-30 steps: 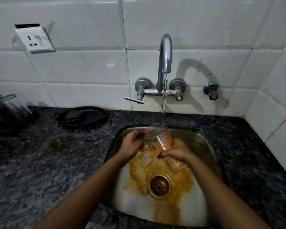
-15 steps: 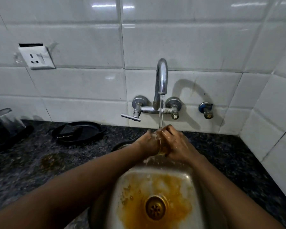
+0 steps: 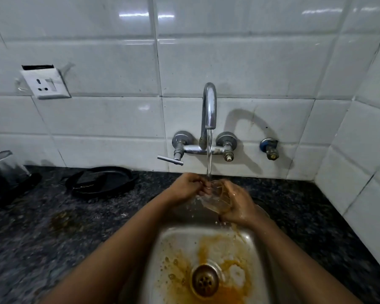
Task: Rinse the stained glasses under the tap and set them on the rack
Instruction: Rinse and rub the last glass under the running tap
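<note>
The head camera looks down at a steel sink [image 3: 162, 242] set in a dark speckled counter [image 3: 31, 249], with white tiled wall behind. A chrome tap [image 3: 209, 106] on the wall runs a thin stream of water straight down onto a clear glass [image 3: 215, 199] held over the back of the sink. The glass lies tilted, its mouth toward the stream, and a brownish tint shows near its lower end. The right hand [image 3: 237, 205] wraps around the glass from the right and below, wet, fingers curled about its body. The left hand [image 3: 188, 187] is at the rim on the left side, fingers curled there; they seem to be rubbing or pinching the lip, though the exact contact is too blurred by water to tell. Orange-brown stains spread over the sink floor around the drain [image 3: 205, 280]. On the counter to the left lie a dark round tray [image 3: 101, 181] and, at the far left edge, upturned glassware [image 3: 7, 167] on something dark, possibly the rack. A wall socket [image 3: 46, 84] sits above. The main risk, as I judge it, is the wet glass slipping from soapy or slick fingers and striking the steel basin. Splashing toward the socket looks less likely, since it is well apart.
</note>
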`<move>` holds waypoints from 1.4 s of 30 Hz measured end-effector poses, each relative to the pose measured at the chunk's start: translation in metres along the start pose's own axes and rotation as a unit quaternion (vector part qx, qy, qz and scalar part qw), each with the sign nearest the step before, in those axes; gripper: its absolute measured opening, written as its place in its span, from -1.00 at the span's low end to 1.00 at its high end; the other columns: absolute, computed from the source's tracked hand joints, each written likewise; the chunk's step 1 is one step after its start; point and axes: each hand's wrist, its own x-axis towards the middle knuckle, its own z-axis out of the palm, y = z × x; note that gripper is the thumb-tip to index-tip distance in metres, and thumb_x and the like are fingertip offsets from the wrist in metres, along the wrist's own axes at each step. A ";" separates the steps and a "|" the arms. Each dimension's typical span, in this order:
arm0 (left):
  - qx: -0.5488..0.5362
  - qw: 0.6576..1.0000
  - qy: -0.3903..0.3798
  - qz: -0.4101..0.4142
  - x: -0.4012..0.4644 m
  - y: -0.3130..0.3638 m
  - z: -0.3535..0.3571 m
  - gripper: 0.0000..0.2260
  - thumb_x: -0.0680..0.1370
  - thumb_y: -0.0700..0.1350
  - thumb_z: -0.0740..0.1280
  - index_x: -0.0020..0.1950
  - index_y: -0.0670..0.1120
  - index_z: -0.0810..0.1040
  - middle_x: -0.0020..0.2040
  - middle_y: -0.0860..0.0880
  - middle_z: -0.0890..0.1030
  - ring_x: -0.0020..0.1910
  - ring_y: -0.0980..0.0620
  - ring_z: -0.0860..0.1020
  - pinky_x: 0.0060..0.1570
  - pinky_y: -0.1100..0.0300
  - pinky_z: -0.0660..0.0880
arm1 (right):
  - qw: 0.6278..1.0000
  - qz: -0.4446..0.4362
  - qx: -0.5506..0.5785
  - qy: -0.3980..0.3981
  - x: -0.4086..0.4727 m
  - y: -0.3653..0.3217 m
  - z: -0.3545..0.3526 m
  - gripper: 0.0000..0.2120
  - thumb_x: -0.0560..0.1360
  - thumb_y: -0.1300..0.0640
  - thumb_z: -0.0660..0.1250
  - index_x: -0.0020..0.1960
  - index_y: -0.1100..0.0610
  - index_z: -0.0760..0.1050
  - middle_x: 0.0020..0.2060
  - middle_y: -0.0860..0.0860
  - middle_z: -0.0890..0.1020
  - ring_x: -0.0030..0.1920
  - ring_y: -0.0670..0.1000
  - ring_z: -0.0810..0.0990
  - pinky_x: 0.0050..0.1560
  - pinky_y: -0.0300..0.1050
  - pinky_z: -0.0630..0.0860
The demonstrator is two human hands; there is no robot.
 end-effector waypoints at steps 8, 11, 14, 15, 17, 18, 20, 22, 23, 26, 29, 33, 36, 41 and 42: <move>0.453 0.884 -0.113 -0.019 0.025 0.014 0.040 -0.66 0.55 -0.22 0.23 0.32 -0.28 0.39 0.31 -0.25 0.43 0.31 -0.18 0.39 0.23 0.21 0.34 | 0.972 -0.143 -0.185 -0.006 0.010 -0.018 -0.004 -0.18 0.24 0.12 0.53 0.42 0.11 0.26 0.32 0.11 0.43 0.31 0.12 0.41 0.30 0.11 0.41; 0.543 0.830 -0.110 0.065 0.029 0.024 0.041 -0.64 0.58 -0.19 0.19 0.36 -0.23 0.35 0.36 -0.20 0.40 0.36 -0.14 0.34 0.33 0.15 0.29 | 0.973 -0.135 -0.185 0.035 0.014 -0.021 -0.013 -0.20 0.23 0.13 0.55 0.40 0.11 0.30 0.31 0.14 0.45 0.29 0.16 0.44 0.27 0.17 0.42; 0.532 0.831 -0.164 0.018 0.045 0.032 0.035 -0.69 0.53 -0.24 0.27 0.27 -0.24 0.42 0.24 -0.21 0.48 0.25 -0.15 0.45 0.29 0.05 0.36 | 0.998 -0.038 -0.040 -0.001 0.013 -0.025 -0.023 -0.16 0.30 0.18 0.52 0.46 0.04 0.15 0.40 0.05 0.31 0.39 0.06 0.30 0.36 -0.09 0.27; 0.497 0.846 -0.195 -0.006 0.046 0.036 0.029 -0.69 0.53 -0.24 0.28 0.26 -0.24 0.43 0.21 -0.21 0.49 0.21 -0.14 0.47 0.24 0.06 0.39 | 1.000 -0.016 0.001 -0.005 0.012 -0.026 -0.023 -0.15 0.29 0.19 0.53 0.45 0.02 0.15 0.39 0.04 0.32 0.37 0.05 0.33 0.33 -0.10 0.31; 0.368 0.905 -0.209 -0.038 0.045 0.043 0.015 -0.73 0.55 -0.21 0.23 0.23 -0.24 0.46 0.12 -0.18 0.52 0.09 -0.11 0.51 0.12 0.09 0.45 | 0.999 0.018 0.047 0.015 0.010 -0.022 -0.019 -0.13 0.23 0.14 0.56 0.42 0.01 0.18 0.33 0.04 0.40 0.32 0.06 0.41 0.27 -0.05 0.43; 0.275 0.939 -0.200 -0.045 0.044 0.045 0.008 -0.76 0.57 -0.19 0.19 0.20 -0.25 0.47 0.06 -0.16 0.54 0.04 -0.09 0.53 0.06 0.10 0.49 | 0.998 0.034 0.048 0.035 0.011 -0.017 -0.015 -0.11 0.20 0.11 0.58 0.41 0.02 0.19 0.30 0.04 0.44 0.28 0.07 0.45 0.24 -0.01 0.47; 0.103 0.982 -0.149 -0.043 0.039 0.045 0.004 -0.78 0.61 -0.17 0.11 0.11 -0.23 0.48 -0.08 -0.10 0.56 -0.10 -0.01 0.56 -0.06 0.18 0.53 | 0.996 0.075 0.001 0.054 0.011 -0.013 -0.009 -0.05 0.16 0.06 0.60 0.42 0.01 0.16 0.24 0.05 0.48 0.22 0.10 0.49 0.19 0.04 0.49; 0.041 0.998 -0.043 -0.024 0.035 0.041 0.017 -0.74 0.63 -0.08 0.04 0.02 -0.17 0.46 -0.16 -0.09 0.54 -0.18 0.02 0.52 -0.14 0.20 0.48 | 0.987 0.130 -0.079 0.055 0.012 -0.021 -0.005 -0.07 0.21 0.04 0.57 0.42 0.00 0.10 0.20 0.07 0.48 0.19 0.12 0.49 0.19 0.04 0.46; 0.059 0.998 0.025 -0.004 0.032 0.038 0.028 -0.68 0.64 -0.01 0.01 -0.05 -0.15 0.47 -0.20 -0.08 0.53 -0.22 0.03 0.50 -0.18 0.21 0.44 | 0.979 0.150 -0.125 0.053 0.013 -0.027 -0.004 -0.12 0.25 0.04 0.55 0.40 0.02 0.11 0.20 0.09 0.48 0.19 0.13 0.48 0.21 0.04 0.44; 0.102 0.960 0.247 0.079 0.033 0.015 0.051 -0.57 0.60 0.12 0.07 -0.36 -0.07 0.44 -0.43 -0.02 0.47 -0.42 0.08 0.43 -0.39 0.25 0.32 | 0.967 0.142 -0.206 0.048 0.015 -0.045 0.009 -0.22 0.33 0.00 0.49 0.39 0.13 0.15 0.20 0.12 0.46 0.18 0.12 0.47 0.24 0.04 0.42; 0.067 0.936 0.327 0.109 0.035 -0.002 0.044 -0.57 0.57 0.10 0.19 -0.45 -0.07 0.44 -0.52 -0.02 0.45 -0.51 0.04 0.42 -0.47 0.28 0.35 | 0.989 0.116 -0.086 0.042 0.012 -0.048 0.015 -0.12 0.29 0.00 0.50 0.44 0.07 0.06 0.22 0.09 0.46 0.18 0.10 0.50 0.18 0.02 0.48; -0.161 0.954 0.235 0.089 0.029 -0.013 0.026 -0.56 0.56 0.07 0.21 -0.48 -0.09 0.37 -0.64 0.06 0.40 -0.63 0.14 0.36 -0.56 0.31 0.31 | 0.885 0.174 0.412 -0.128 -0.008 -0.026 0.003 -0.11 0.15 0.19 0.56 0.39 0.10 0.24 0.15 0.10 0.53 0.06 0.08 0.57 0.04 0.00 0.54; -0.250 0.934 0.249 0.057 0.029 -0.020 0.022 -0.53 0.55 0.13 0.19 -0.50 -0.06 0.32 -0.61 0.04 0.37 -0.62 0.11 0.32 -0.51 0.29 0.31 | 0.706 0.206 0.646 -0.205 -0.021 -0.016 0.010 -0.26 0.11 0.18 0.57 0.26 0.18 0.43 0.01 0.25 0.61 -0.12 0.21 0.66 -0.12 0.14 0.62; -0.037 0.962 0.267 -0.039 0.038 -0.022 0.035 -0.72 0.54 0.06 0.25 -0.28 -0.09 0.50 -0.27 -0.06 0.57 -0.23 0.02 0.54 -0.15 0.12 0.53 | 0.974 0.219 0.041 -0.052 -0.014 -0.045 0.027 -0.26 0.27 0.14 0.52 0.33 0.07 0.20 0.12 0.12 0.52 0.05 0.13 0.58 -0.03 -0.03 0.60; -0.015 0.962 0.266 -0.051 0.036 -0.023 0.040 -0.78 0.51 0.03 0.32 -0.24 -0.08 0.53 -0.24 -0.05 0.58 -0.20 0.04 0.55 -0.14 0.12 0.55 | 0.978 0.193 -0.081 -0.016 -0.014 -0.049 0.032 -0.25 0.31 0.12 0.49 0.36 0.08 0.14 0.14 0.11 0.49 0.08 0.13 0.57 -0.02 -0.06 0.57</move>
